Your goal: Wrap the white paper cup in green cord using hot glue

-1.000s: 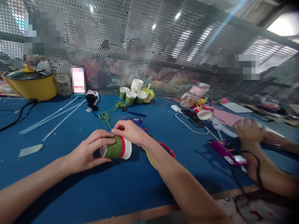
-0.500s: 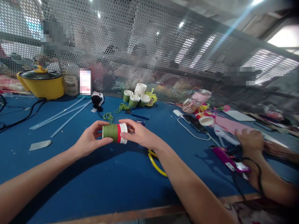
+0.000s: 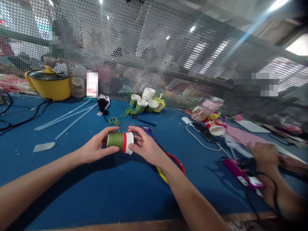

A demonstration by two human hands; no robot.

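Note:
Between my two hands a paper cup [image 3: 116,142] lies on its side, held above the blue table. Green cord is wound round most of it, with a red band and a bare white end on the right. My left hand [image 3: 102,144] grips the green-wound end, thumb in front. My right hand [image 3: 144,144] pinches the white end between thumb and fingers. Just beyond the cup lies a loose coil of green cord [image 3: 114,121]. Partly hidden by my right forearm are a red loop-shaped handle [image 3: 177,162] and a yellow one [image 3: 162,175].
Several green-wound cups [image 3: 141,105] stand near the mesh screen, with pliers [image 3: 145,120] in front. Pale strips [image 3: 74,120] lie left, near a yellow electric pot [image 3: 51,86]. At right are a phone [image 3: 205,132], a purple device [image 3: 237,171] and another person's hand [image 3: 264,154].
My hands and the cup sit slightly lower and further right in the picture; the whole view has shifted a little. The red handle now shows beside my right forearm. Both hands keep their hold.

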